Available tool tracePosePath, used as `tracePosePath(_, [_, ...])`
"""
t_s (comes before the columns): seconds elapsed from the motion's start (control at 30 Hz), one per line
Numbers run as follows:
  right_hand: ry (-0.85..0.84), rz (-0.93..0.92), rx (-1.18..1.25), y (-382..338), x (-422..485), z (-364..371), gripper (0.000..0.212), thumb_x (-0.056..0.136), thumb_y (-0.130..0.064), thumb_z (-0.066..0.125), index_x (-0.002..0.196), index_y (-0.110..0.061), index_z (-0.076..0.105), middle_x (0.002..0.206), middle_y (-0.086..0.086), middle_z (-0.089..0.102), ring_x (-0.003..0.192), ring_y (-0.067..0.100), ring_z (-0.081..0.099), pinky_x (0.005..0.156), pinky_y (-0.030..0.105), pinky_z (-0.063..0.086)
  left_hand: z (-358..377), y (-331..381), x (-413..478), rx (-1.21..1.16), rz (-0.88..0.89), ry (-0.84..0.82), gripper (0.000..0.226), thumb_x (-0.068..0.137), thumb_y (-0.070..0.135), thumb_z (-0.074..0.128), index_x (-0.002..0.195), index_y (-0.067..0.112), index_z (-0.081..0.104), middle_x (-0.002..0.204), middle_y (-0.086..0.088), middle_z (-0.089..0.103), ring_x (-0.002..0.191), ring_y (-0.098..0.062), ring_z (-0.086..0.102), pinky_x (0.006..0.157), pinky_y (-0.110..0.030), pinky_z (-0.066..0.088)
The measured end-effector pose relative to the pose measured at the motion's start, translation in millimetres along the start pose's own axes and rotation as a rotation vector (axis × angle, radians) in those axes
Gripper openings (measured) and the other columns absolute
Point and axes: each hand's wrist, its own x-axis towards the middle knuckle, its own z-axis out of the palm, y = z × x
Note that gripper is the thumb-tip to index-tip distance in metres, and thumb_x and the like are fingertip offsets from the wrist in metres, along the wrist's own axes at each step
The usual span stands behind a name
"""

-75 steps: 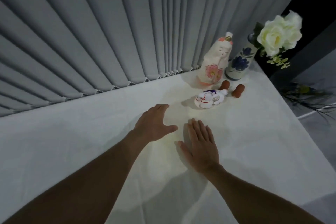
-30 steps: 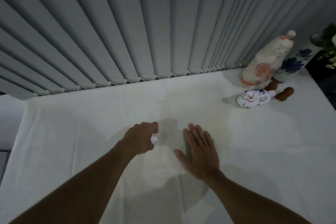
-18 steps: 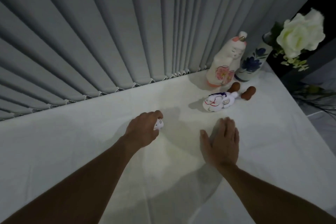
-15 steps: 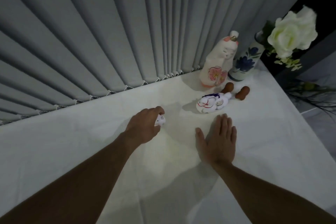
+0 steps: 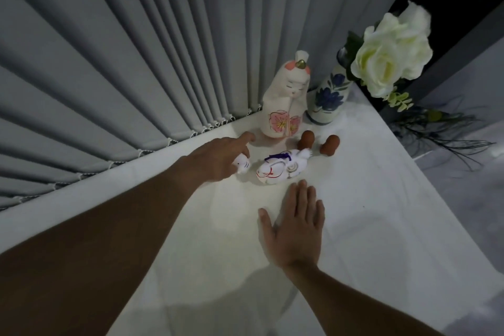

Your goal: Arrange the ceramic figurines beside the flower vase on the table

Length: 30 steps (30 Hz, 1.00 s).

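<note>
My left hand [image 5: 218, 158] is shut on a small white figurine [image 5: 242, 165], just left of a larger white animal figurine [image 5: 281, 170] with red and purple lines lying on the white tablecloth [image 5: 381, 226]. Behind them stands a tall cream doll figurine [image 5: 285, 101] with pink flowers. Two small brown figurines [image 5: 307, 139] [image 5: 330, 144] sit in front of it. The blue-and-white flower vase [image 5: 328, 98] with white roses [image 5: 390, 54] stands at the table's far right corner. My right hand [image 5: 294, 229] rests flat and open on the cloth, below the animal figurine.
Grey pleated curtains [image 5: 136, 63] hang along the table's back edge. The table's right edge [image 5: 436, 199] drops to a grey floor with dark twigs [image 5: 447, 131] lying beyond the corner.
My left hand has carried the small white figurine rightward to beside the lying animal figurine. My right hand has stayed flat on the cloth, and the view has drawn closer to the vase corner.
</note>
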Motion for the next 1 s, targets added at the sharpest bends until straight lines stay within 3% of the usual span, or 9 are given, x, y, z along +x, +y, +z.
tracePosePath(0.1, [0.004,0.004,0.017,0,1,0,0.092,0.096,-0.070,0.033,0.162,-0.007,0.015,0.171,0.014,0.013,0.159,0.032,0.009,0.128,0.051,0.011,-1,0,10,0.060,0.040,-0.036,0.077,0.080,0.008,0.070,0.140,0.033,0.029,0.107,0.013,0.065,0.099,-0.021,0.064,0.082,-0.039,0.053])
tracePosePath(0.27, [-0.015,0.011,0.020,2,2,0,0.092,0.096,-0.071,0.030,0.162,-0.009,0.013,0.172,0.012,0.010,0.159,0.030,0.004,0.129,0.049,0.006,-3,-6,14,0.052,0.065,-0.055,0.077,0.080,0.010,0.072,0.139,0.035,0.030,0.103,0.016,0.064,0.098,-0.019,0.062,0.084,-0.041,0.053])
tracePosePath(0.43, [-0.013,0.014,0.010,2,4,0,0.091,0.096,-0.072,0.028,0.162,-0.010,0.014,0.172,0.011,0.011,0.159,0.031,0.007,0.129,0.049,0.008,3,-7,9,0.034,0.060,0.000,0.082,0.082,0.009,0.073,0.146,0.030,0.027,0.121,0.007,0.067,0.107,-0.022,0.064,0.089,-0.039,0.052])
tracePosePath(0.6, [-0.011,0.000,-0.001,4,3,0,0.092,0.097,-0.071,0.027,0.162,-0.008,0.012,0.172,0.012,0.011,0.159,0.031,0.006,0.129,0.049,0.008,11,-9,-9,0.052,-0.029,0.058,0.106,0.081,0.017,0.078,0.158,0.023,0.006,0.151,-0.001,0.047,0.133,-0.024,0.052,0.102,-0.046,0.047])
tracePosePath(0.73, [-0.049,0.009,-0.034,3,5,-3,0.094,0.096,-0.073,0.020,0.163,-0.009,0.007,0.172,0.012,0.006,0.159,0.032,0.003,0.129,0.049,0.004,14,-5,-31,0.154,-0.103,0.087,0.110,0.083,0.024,0.077,0.159,0.017,-0.002,0.154,-0.008,0.040,0.134,-0.030,0.046,0.105,-0.047,0.044])
tracePosePath(0.9, [-0.226,-0.015,-0.012,3,6,-18,0.099,0.094,-0.076,0.020,0.162,-0.010,-0.008,0.172,0.010,-0.013,0.159,0.029,-0.011,0.129,0.046,-0.004,13,8,-71,0.212,-0.202,0.094,0.105,0.086,0.036,0.072,0.159,0.015,0.000,0.154,-0.010,0.039,0.134,-0.034,0.045,0.108,-0.047,0.042])
tracePosePath(1.0, [-0.214,-0.015,0.046,-3,-2,-41,0.097,0.094,-0.076,0.021,0.163,-0.011,0.001,0.173,0.009,-0.002,0.160,0.026,-0.003,0.129,0.045,0.001,9,16,-102,0.229,-0.221,0.152,0.097,0.090,0.041,0.066,0.159,0.016,0.004,0.151,-0.010,0.040,0.133,-0.034,0.043,0.109,-0.043,0.040])
